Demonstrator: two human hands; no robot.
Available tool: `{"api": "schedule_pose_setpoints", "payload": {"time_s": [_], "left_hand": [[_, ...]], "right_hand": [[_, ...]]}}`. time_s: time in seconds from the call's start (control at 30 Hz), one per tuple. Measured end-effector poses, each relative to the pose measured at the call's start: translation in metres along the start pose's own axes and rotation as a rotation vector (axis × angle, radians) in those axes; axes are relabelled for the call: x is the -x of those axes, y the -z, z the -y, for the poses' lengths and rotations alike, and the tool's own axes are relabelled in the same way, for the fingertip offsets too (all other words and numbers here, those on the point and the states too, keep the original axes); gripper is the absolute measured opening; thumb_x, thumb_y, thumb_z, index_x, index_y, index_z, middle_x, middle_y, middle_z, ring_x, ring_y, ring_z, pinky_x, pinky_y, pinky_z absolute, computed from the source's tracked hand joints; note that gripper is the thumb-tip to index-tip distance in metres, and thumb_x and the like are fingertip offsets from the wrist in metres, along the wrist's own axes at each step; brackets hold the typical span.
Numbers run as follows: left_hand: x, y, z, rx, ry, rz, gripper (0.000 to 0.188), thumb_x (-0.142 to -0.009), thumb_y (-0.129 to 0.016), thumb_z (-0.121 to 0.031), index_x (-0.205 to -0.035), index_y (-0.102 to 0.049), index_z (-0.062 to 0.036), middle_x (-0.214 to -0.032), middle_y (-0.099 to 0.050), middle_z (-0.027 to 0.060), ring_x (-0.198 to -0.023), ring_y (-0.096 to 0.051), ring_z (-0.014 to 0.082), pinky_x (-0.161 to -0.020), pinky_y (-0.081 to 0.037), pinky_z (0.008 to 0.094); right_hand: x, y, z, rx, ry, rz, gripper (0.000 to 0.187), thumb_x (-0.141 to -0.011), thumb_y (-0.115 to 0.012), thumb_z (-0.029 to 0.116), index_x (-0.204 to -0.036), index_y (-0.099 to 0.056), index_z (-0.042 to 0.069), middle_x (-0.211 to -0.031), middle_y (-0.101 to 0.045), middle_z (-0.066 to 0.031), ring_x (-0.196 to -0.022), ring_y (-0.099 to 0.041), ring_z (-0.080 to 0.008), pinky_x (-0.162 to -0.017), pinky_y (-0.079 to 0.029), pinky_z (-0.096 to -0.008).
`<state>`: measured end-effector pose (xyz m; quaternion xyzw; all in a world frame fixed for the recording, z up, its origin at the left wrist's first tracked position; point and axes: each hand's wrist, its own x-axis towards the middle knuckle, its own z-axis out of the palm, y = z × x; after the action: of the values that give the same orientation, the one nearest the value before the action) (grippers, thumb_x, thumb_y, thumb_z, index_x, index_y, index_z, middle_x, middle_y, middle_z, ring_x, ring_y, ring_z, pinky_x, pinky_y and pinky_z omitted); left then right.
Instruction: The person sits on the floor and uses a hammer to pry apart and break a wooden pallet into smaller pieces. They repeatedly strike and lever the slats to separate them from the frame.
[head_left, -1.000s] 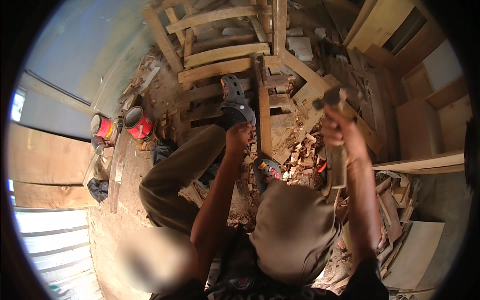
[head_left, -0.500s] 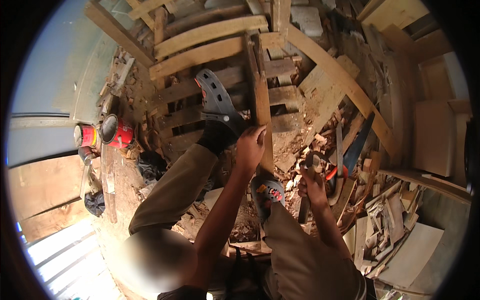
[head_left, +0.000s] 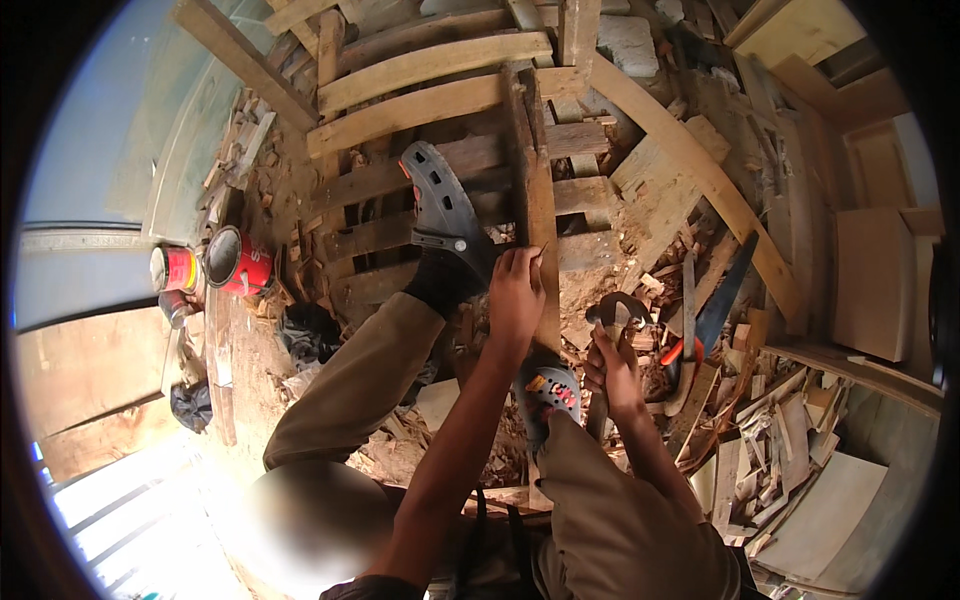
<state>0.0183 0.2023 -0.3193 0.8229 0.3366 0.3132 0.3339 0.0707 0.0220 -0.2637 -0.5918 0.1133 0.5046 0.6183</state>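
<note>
My left hand (head_left: pixel 516 298) is closed in a pinch at the edge of a long wooden board (head_left: pixel 543 215), with a thin nail (head_left: pixel 543 250) at its fingertips. Gripped in my right hand (head_left: pixel 614 368) is a hammer (head_left: pixel 622 308), its dark head up and its handle running down below my fist. One grey clog (head_left: pixel 448 215) rests on the slats left of the board. The other clog (head_left: pixel 555 388), decorated with small charms, is at the board's near end.
A wooden slatted frame (head_left: pixel 430 105) lies ahead. A handsaw (head_left: pixel 722 300) lies right of the hammer among wood scraps (head_left: pixel 785 440). Red cans (head_left: pixel 238 262) stand at the left, near a black plastic bag (head_left: pixel 308 330). A long plank (head_left: pixel 690 165) slants across the right side.
The hammer's head has tilted and lifted slightly, showing more clearly. My left hand has turned a little, still pinching at the board. The whole view has shifted slightly.
</note>
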Motion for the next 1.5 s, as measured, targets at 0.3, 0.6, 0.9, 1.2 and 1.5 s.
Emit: {"api": "schedule_pose_setpoints", "payload": {"time_s": [0.3,0.6,0.9,1.2,1.5], "left_hand": [[0.015,-0.004,0.017,-0.057,-0.038,0.014,0.021,-0.088,-0.065,-0.001,-0.108,-0.064,-0.0059,-0.1,-0.065,0.0151,-0.096,-0.062,0.0369,-0.084,-0.05,0.046],[0.006,0.008,0.004,-0.091,-0.052,0.021,0.018,-0.088,-0.063,0.0,-0.105,-0.065,-0.0045,-0.1,-0.065,0.0149,-0.096,-0.063,0.0364,-0.082,-0.051,0.0442],[0.014,-0.009,0.015,-0.012,0.003,-0.039,0.019,-0.086,-0.065,0.002,-0.104,-0.068,-0.0045,-0.099,-0.067,0.0143,-0.093,-0.066,0.0334,-0.08,-0.054,0.0409],[0.021,-0.015,0.022,0.096,0.093,-0.144,0.017,-0.087,-0.067,0.002,-0.102,-0.069,-0.0047,-0.098,-0.068,0.014,-0.087,-0.068,0.0314,-0.075,-0.055,0.0385],[0.016,-0.016,0.011,0.021,0.053,-0.127,0.017,-0.086,-0.066,0.001,-0.103,-0.066,-0.0044,-0.097,-0.066,0.0146,-0.091,-0.063,0.0366,-0.08,-0.051,0.0447]], "right_hand": [[0.002,-0.004,0.004,0.073,0.057,0.025,0.028,-0.099,-0.062,0.03,-0.087,-0.043,0.014,-0.064,-0.038,0.0046,-0.047,-0.037,-0.0073,-0.042,-0.029,-0.0263],[0.001,0.003,-0.001,0.095,0.073,0.007,0.028,-0.1,-0.061,0.031,-0.087,-0.045,0.012,-0.061,-0.037,0.0061,-0.047,-0.036,-0.0061,-0.042,-0.029,-0.0258],[0.0,-0.005,0.0,0.165,0.105,-0.005,0.027,-0.1,-0.062,0.031,-0.091,-0.045,0.013,-0.061,-0.039,0.0048,-0.045,-0.036,-0.0068,-0.04,-0.028,-0.0258],[-0.015,-0.023,0.013,0.25,0.314,0.101,0.028,-0.103,-0.057,0.031,-0.089,-0.045,0.01,-0.062,-0.042,0.0017,-0.044,-0.039,-0.0081,-0.039,-0.032,-0.0264],[-0.023,-0.011,0.003,0.277,0.317,0.009,0.03,-0.103,-0.057,0.033,-0.088,-0.045,0.01,-0.061,-0.041,0.0023,-0.044,-0.038,-0.0085,-0.039,-0.033,-0.0276]]}}
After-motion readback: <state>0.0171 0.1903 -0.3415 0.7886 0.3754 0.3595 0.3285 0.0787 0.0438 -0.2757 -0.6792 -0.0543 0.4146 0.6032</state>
